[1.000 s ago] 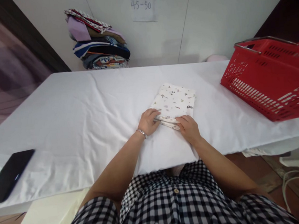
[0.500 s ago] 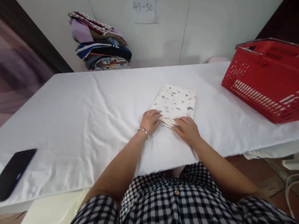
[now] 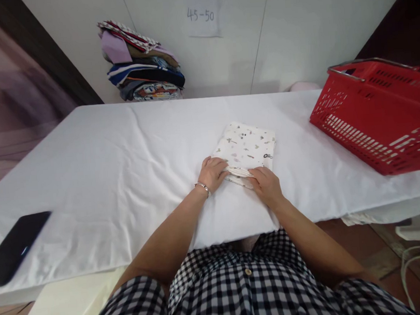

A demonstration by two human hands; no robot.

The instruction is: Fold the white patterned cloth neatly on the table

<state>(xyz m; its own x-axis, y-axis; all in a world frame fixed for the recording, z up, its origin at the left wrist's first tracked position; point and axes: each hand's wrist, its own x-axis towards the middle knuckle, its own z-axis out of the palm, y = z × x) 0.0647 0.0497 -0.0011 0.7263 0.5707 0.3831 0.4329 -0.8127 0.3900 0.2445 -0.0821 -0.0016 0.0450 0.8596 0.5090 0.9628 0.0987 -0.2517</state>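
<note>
A folded white cloth (image 3: 247, 145) with small printed figures lies on the white-covered table (image 3: 99, 185) in front of me. Its near edge shows several stacked layers, slightly lifted, with a loose lower layer hanging toward me. My left hand (image 3: 213, 173) grips the left end of that edge, fingers bent over the top; a bracelet sits at its wrist. At the right end, my right hand (image 3: 265, 184) pinches the layers between thumb and fingers. Whether the cloth is a garment I cannot tell.
A red plastic basket (image 3: 377, 120) with metal handles stands at the right. Folded clothes (image 3: 142, 65) are piled beyond the far edge, on the left. A black phone (image 3: 15, 248) lies near the left front. A paper marked 45-50 (image 3: 202, 17) hangs on the back wall.
At the near edge the cloth's layers have parted a little, and a lower layer now shows beneath the folded edge. Both hands stay in nearly the same place.
</note>
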